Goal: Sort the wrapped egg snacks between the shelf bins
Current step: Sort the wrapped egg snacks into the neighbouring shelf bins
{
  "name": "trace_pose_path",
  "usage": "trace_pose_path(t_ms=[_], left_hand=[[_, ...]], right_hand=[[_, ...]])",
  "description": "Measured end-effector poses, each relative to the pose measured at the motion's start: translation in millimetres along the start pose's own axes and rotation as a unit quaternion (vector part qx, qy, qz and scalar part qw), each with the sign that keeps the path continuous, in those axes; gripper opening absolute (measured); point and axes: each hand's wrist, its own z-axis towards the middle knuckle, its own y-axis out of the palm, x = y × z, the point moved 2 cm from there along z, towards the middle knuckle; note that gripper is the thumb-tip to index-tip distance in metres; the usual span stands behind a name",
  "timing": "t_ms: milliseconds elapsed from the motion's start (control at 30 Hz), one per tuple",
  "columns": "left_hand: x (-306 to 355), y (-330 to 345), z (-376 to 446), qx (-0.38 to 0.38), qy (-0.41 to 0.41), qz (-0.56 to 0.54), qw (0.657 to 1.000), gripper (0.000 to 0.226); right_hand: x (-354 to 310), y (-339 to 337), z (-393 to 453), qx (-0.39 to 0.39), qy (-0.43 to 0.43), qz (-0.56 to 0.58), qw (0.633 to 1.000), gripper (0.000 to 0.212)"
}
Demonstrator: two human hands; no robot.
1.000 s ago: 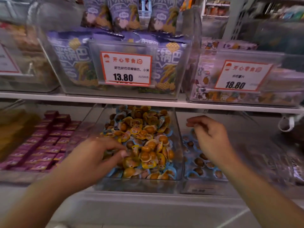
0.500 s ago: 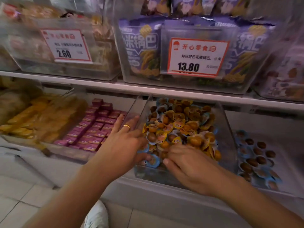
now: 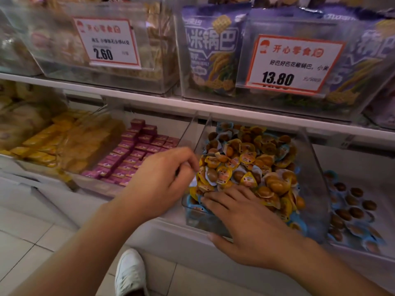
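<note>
Pink boxes (image 3: 136, 154) sit at 9 o'clock. Left hand (image 3: 162, 180) has fingers curled, pinching a wrapped egg snack (image 3: 193, 182) at the clear bin (image 3: 316, 189) edge. Right hand (image 3: 241, 218) lies flat, fingers spread on the egg pile (image 3: 252, 159); blue-wrapped eggs (image 3: 352, 210) at 3 o'clock.

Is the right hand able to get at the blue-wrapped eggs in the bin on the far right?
Probably yes. The right hand rests in the middle bin, whose clear wall stands between, but the blue-wrapped eggs lie uncovered, so lifting over should work.
</note>
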Motion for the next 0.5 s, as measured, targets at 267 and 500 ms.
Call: trace_pose_path(t_ms=[267, 500], left_hand=[[-12, 9, 2, -0.005, -0.002, 0.015, 1.000, 0.016], [-12, 11, 3, 0.010, 0.007, 0.008, 1.000, 0.020]], right_hand=[[-21, 4, 20, 0.015, 0.017, 0.010, 1.000, 0.065], [-4, -1, 24, 0.066, 0.049, 0.213, 0.974, 0.028]])
